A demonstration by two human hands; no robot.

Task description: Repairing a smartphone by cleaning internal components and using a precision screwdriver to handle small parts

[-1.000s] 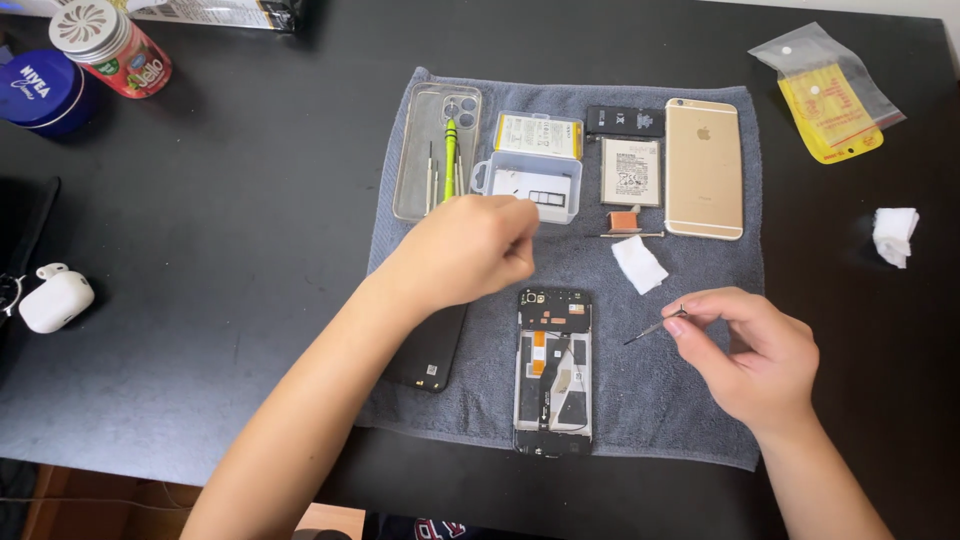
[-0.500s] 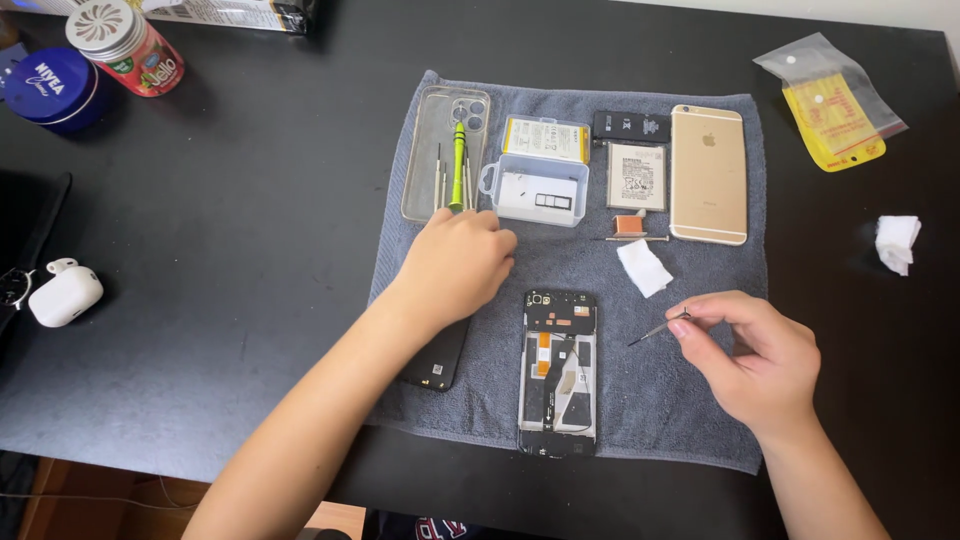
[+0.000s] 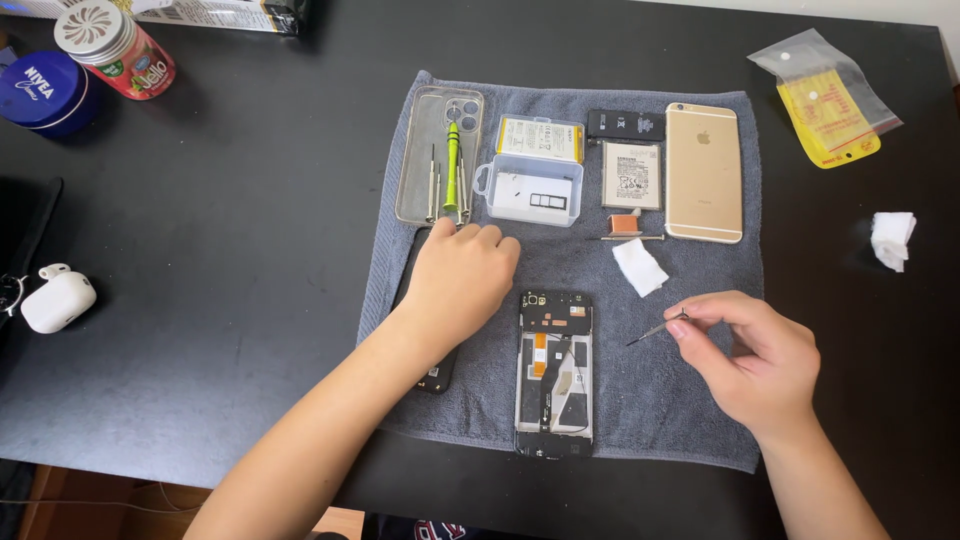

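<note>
While the right hand (image 3: 762, 362) pinched thin metal tweezers (image 3: 655, 329), the left hand (image 3: 462, 272) rested curled and holding nothing on the soft grey towel (image 3: 690, 400).

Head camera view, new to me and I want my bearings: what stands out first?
An opened black phone with its insides bared lies on a grey towel, between the hands. The right hand pinches thin tweezers beside it; the left hand rests on a dark back cover. A gold phone lies face down at the towel's far right.
</note>
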